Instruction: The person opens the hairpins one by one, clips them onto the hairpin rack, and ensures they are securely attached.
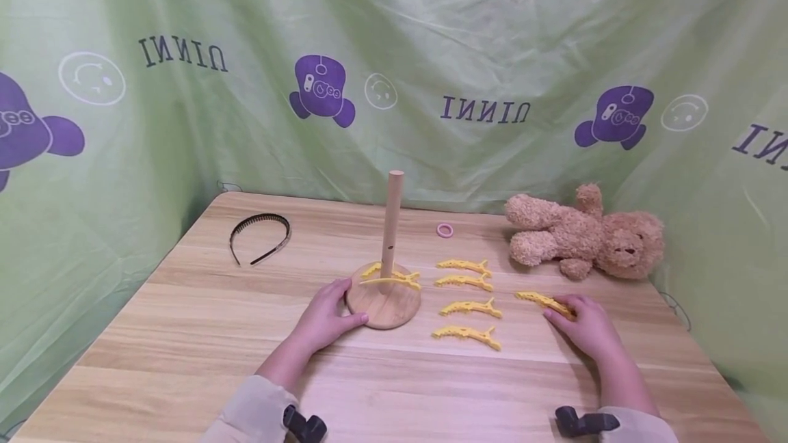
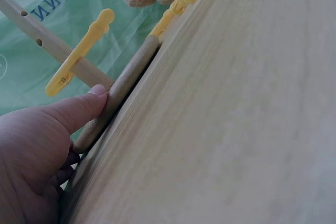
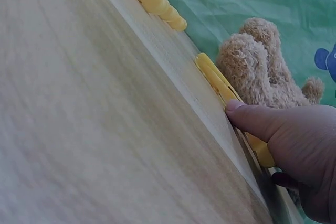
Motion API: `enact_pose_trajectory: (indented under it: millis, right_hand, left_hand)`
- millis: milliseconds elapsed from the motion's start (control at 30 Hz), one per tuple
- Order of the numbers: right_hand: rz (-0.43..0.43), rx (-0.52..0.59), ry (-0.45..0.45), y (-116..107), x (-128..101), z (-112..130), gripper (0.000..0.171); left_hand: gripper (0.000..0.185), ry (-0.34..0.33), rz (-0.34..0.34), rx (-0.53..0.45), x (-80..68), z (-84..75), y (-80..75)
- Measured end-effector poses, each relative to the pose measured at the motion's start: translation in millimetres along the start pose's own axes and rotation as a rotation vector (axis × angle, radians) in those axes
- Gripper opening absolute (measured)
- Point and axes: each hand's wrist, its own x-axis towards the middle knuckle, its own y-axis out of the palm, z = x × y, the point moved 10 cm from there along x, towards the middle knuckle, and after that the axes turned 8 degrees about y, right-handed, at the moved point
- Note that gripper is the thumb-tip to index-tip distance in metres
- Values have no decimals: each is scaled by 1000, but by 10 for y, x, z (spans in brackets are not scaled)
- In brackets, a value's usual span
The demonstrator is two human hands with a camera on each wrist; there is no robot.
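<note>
Yellow clips: two on stand (image 1: 384, 303), steadied by left hand (image 1: 325, 320); right hand (image 1: 587, 327) pinches fifth clip (image 1: 544, 301); four loose.

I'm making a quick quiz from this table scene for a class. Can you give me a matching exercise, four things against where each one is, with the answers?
Things:
1. black headband
2. pink hair tie
3. teddy bear
4. wooden stand

Places:
A. lying on its side at the table's far right
B. under the left hand's fingers, at its round base
C. far left of the table, alone
D. between the stand's post and the bear, near the back edge

Pairs: 1-C, 2-D, 3-A, 4-B
</note>
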Motion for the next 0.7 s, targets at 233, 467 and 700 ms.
enact_pose_trajectory:
  millis: [233,467,700]
  right_hand:
    - [-4,3,3,-4,5,-21,60]
    - [9,57,-2,-47,-32,-81,58]
    - [70,115,46,-72,-90,-224,69]
  left_hand:
    - [85,4,7,10,-3,-19,-11]
    - [84,0,11,-2,-2,-29,-11]
    - [83,-1,6,-9,-9,-21,-8]
